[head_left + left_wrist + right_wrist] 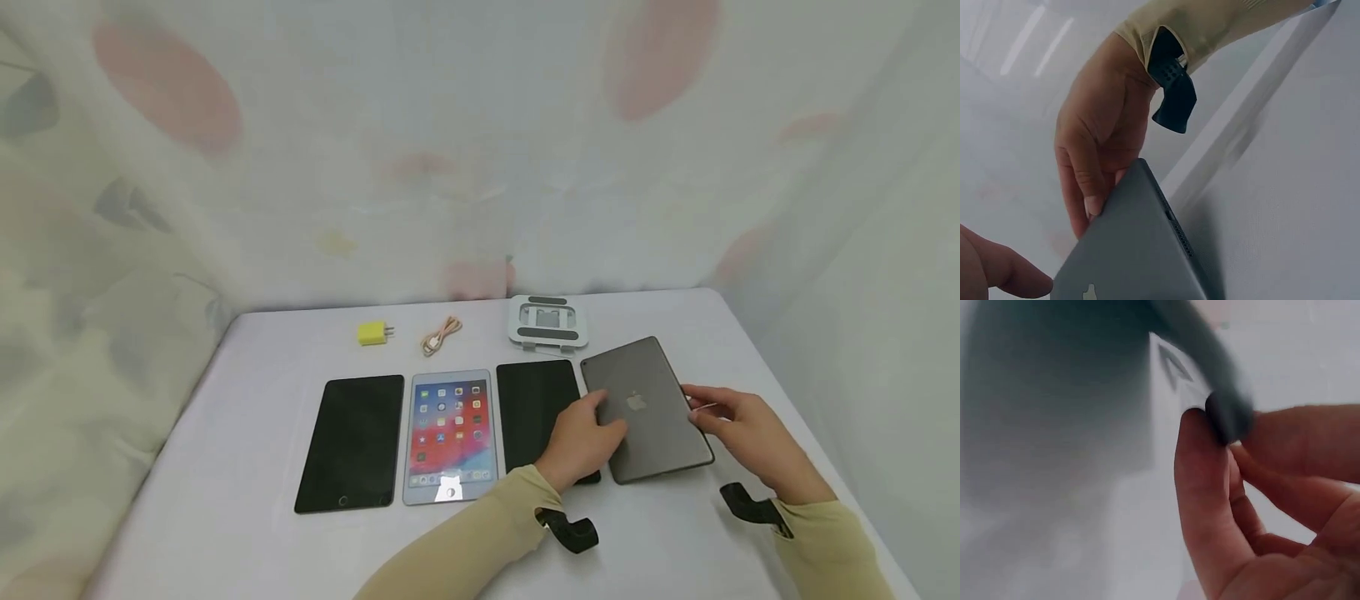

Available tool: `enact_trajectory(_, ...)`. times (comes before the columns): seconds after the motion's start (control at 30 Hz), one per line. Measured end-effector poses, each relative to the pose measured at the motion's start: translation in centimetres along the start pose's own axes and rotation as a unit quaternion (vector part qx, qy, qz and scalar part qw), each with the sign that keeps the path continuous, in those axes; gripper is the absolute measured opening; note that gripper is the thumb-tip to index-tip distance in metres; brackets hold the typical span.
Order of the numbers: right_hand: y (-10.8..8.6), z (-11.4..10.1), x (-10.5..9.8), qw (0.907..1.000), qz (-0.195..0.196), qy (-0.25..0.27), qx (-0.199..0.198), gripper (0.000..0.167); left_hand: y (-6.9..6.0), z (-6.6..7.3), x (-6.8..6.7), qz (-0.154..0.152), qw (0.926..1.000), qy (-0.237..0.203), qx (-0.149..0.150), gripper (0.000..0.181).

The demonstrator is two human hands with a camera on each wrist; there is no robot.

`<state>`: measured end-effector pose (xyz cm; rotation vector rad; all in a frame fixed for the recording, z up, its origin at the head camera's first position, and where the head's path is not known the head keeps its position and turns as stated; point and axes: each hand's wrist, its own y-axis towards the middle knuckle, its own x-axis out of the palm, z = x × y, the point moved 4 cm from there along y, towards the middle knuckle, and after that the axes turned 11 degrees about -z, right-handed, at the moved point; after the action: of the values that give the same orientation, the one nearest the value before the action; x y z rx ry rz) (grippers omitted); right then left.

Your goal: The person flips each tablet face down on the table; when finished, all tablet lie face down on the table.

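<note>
Your right hand [742, 425] pinches the gray tablet [654, 437] by its right edge; your left hand [576, 440] touches its left side, but I can't tell if it pinches. It tilts, back up, just right of a black tablet [534, 408]. A white stand [547, 333] sits behind.

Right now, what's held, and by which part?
Grey tablet, by its right edge, pinched in right hand; left hand at its left edge, grip unclear.
</note>
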<state>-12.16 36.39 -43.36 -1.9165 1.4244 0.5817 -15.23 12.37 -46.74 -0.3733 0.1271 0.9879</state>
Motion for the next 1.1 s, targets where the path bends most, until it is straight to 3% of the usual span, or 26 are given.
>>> enact_trajectory(0.33, 0.6, 1.6, 1.1, 0.9994, -0.002, 0.001, 0.036, 0.049, -0.2, 0.1, 0.0, 0.005, 0.9999, 0.011, -0.002, 0.061)
enact_trajectory(1.1, 2.2, 2.2, 2.0, 0.9963, -0.009, 0.009, 0.085, 0.054, 0.2, 0.0, 0.1, -0.013, 0.9987, 0.049, 0.006, 0.059)
